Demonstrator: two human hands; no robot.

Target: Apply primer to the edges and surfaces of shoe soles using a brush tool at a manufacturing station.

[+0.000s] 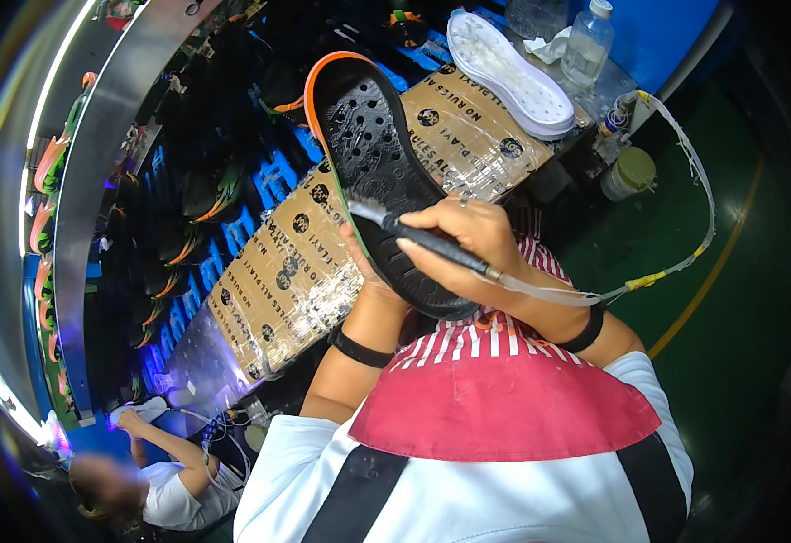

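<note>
A black shoe sole (379, 163) with an orange and green rim is held up in front of me, its hollow inner side facing me. Its heel part has several round holes and a wet-looking shine. My left hand (370, 270) grips the sole from beneath at its left edge, most of its fingers hidden behind it. My right hand (473, 233) is closed around the dark handle of a brush (439, 242). The pale bristles meet the inside of the sole near its left edge. From the handle's end runs a clear tube (714, 195) with yellow tape.
Printed brown cardboard (264, 281) covers the bench under clear film. On it lies a white sole (495, 77) holding pale material. Beyond stand a clear bottle (587, 50) and a pale-green container (632, 170). Blue slats (273, 176) carry shoe parts at left. A co-worker (182, 484) works at lower left.
</note>
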